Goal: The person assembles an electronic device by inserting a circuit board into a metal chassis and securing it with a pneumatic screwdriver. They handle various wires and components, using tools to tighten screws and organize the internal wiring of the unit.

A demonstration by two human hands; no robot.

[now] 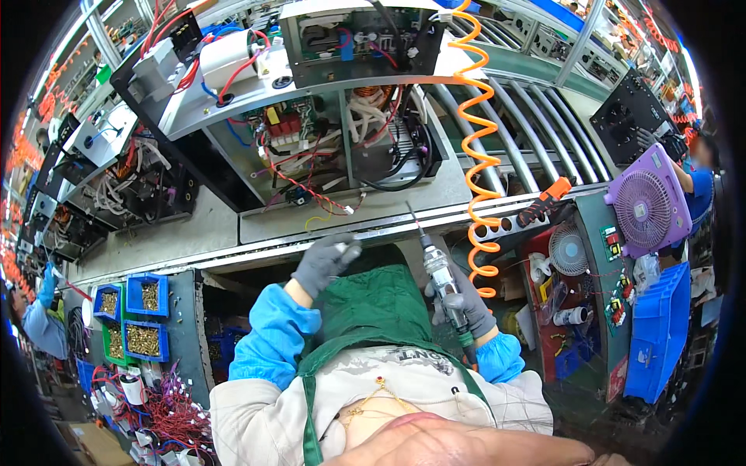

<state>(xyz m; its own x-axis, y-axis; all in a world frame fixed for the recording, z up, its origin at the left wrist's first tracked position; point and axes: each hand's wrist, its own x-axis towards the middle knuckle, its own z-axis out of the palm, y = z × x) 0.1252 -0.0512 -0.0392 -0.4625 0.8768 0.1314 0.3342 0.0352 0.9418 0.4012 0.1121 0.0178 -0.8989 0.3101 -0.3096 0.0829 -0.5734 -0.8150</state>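
My right hand (466,304), in a grey glove, is wrapped round a power screwdriver (440,272) with a long thin bit. The tool stands tilted, its bit pointing up toward the bench edge. My left hand (325,264), also gloved in grey, hovers above the green apron (377,303) near the bench edge. Its fingers are curled together, and what they hold, if anything, is too small to make out. Beyond both hands sits an open metal chassis (252,175) with circuit boards and loose red, yellow and white wires (318,198) trailing from its front.
An orange coiled hose (483,163) hangs right of the chassis, before a roller conveyor (536,132). An orange-and-black tool (545,200) rests on the bench rail. Blue bins of brass-coloured fasteners (146,295) stand left. A purple fan (649,203) and a co-worker (694,182) are at right.
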